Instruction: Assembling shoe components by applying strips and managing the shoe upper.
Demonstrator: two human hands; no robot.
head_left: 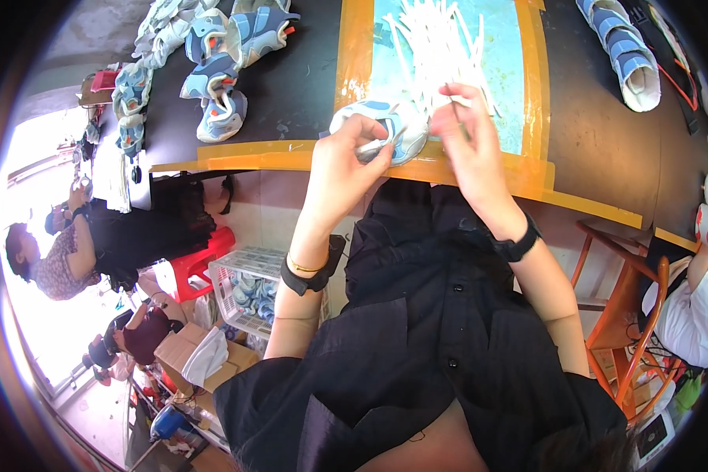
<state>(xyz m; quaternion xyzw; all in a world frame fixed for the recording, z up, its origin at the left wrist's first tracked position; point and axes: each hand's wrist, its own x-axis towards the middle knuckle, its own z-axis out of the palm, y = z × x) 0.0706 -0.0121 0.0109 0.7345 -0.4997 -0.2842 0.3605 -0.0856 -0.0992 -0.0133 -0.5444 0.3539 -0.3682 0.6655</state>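
A small blue-and-white shoe (410, 141) lies at the near edge of the table. My left hand (340, 164) is closed on its left side, thumb and fingers pinched at the opening beside a white strip. Just right of the shoe, my right hand (475, 149) is raised with its fingers bent together. Between those fingertips is a thin dark tool (453, 96), partly blurred, so its exact kind is unclear. Beyond both hands lies a loose pile of white laces or cords (436, 39) on a light-blue sheet (501, 67).
Orange tape (590, 206) borders the sheet and table edge. Rows of similar shoes (216, 75) stand at the far left, others (628, 59) at the far right. Below left are a white crate (226, 283) and red stool (185, 271); a wooden chair (617, 334) stands right. Other people sit nearby.
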